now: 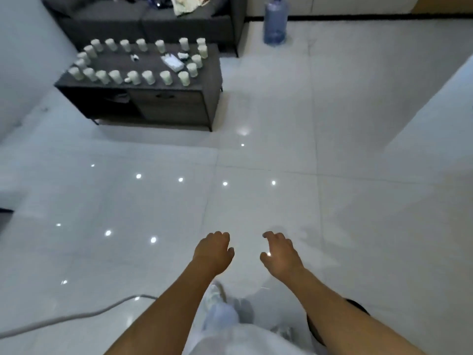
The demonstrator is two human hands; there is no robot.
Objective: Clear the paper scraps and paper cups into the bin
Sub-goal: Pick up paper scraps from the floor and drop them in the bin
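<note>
**Desk:** Where did the cups stand when this was shot?

**Operator:** The paper cups (133,77) stood in a ring round the edge of a low dark coffee table (163,103), far across the white tiled floor (268,162) from me. A few paper scraps (173,62) lay inside the ring, near its right end. No bin showed anywhere, unless the dark round shape (358,307) half hidden under my right forearm was one; I could not tell.

**Desk:** And the hands?

**Operator:** Both were held out low in front of me, palms down. My left hand (213,251) had loosely curled fingers and carried nothing. My right hand (280,253) was the same, fingers relaxed, nothing in it. Neither was near the table.

**Desk:** So which step was this?

**Operator:** The approach, I judged. Nothing looked cleared; the ring was whole. The next move called for walking up to the table, minding the white cable (76,316) on the floor at my left, then reaching for the nearest cups along the front row.
</note>
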